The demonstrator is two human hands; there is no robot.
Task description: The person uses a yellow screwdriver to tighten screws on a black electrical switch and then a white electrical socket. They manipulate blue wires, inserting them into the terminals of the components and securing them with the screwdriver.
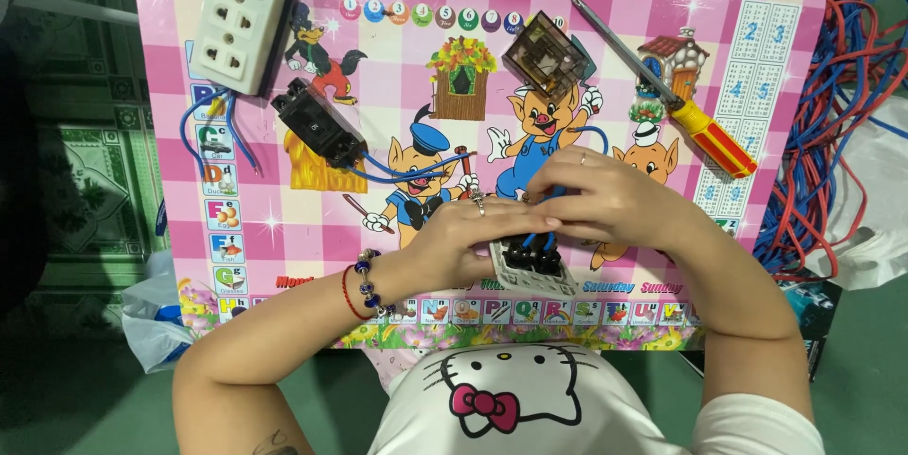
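Both hands' fingers [530,218] grip switch plate [534,266] — closed.

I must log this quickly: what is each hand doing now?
Left hand: closed on the switch plate.
Right hand: fingers curled on the blue wire at the plate.

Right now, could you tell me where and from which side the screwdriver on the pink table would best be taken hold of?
Probably by its thick red and yellow handle, the screwdriver lying flat and diagonal, thin metal shaft pointing up-left. Come from above at the table's right side, fingers closing across the handle. That end lies clear; the shaft runs close to the small clear-cased part. Both hands are busy on the switch plate.
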